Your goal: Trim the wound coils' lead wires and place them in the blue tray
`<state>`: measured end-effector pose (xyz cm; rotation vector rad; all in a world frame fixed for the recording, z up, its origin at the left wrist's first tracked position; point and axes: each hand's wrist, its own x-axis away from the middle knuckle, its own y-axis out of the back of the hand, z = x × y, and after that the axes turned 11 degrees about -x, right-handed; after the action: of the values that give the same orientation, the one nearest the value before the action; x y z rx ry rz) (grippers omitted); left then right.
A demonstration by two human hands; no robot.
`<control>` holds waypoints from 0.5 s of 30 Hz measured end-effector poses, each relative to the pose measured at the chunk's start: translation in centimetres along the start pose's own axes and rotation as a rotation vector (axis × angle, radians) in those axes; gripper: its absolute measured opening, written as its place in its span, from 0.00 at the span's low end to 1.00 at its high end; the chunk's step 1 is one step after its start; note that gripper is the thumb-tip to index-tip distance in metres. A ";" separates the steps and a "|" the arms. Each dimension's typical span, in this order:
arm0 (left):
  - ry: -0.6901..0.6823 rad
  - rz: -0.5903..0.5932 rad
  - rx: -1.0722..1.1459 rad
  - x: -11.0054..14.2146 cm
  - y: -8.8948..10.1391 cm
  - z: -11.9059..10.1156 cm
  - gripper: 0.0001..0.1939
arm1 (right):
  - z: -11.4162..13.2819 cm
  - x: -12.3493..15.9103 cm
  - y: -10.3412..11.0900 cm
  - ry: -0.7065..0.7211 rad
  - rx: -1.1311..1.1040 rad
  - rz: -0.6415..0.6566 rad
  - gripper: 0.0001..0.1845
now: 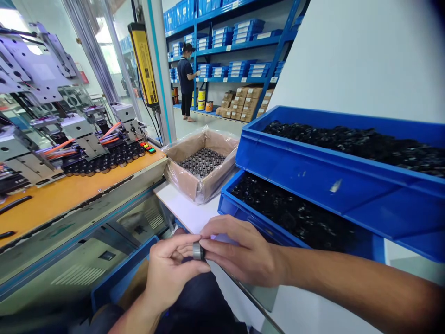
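A small grey metal ring (pixel 198 251) with a dark inner side or black part is held up over my lap. My left hand (pixel 167 269) pinches it between thumb and fingers. From the other side, the fingertips of my right hand (pixel 246 253) press against the ring, and they hide part of it. Just beyond my right hand stands a lower blue bin (pixel 227 204) of small black parts. An upper blue bin (pixel 295 169), also filled with black parts, rests above it.
A plastic-lined cardboard box (pixel 184 181) holds rows of small metal parts on the white table (pixel 177 202). At left, a machine (pixel 79 134) stands on an orange worktop (pixel 121 178) with a row of black round pieces. A person (pixel 186 79) stands by blue shelving (pixel 239 44).
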<state>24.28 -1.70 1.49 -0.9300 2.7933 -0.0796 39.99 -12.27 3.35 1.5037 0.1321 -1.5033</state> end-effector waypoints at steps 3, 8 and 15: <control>-0.024 -0.054 0.038 0.2 -1.0 0.3 0.22 | -0.3 0.2 0.1 0.078 0.121 0.013 0.09; -0.140 -0.119 0.017 0.6 -2.0 0.9 0.21 | -0.1 0.2 0.1 0.157 0.178 0.001 0.10; -0.613 -0.091 -0.571 0.2 0.6 0.0 0.19 | 1.0 0.0 0.1 -0.019 -0.067 -0.028 0.10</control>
<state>23.75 -1.34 1.44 -0.9742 2.2116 0.8740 39.37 -13.05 3.63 1.4397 0.1908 -1.5205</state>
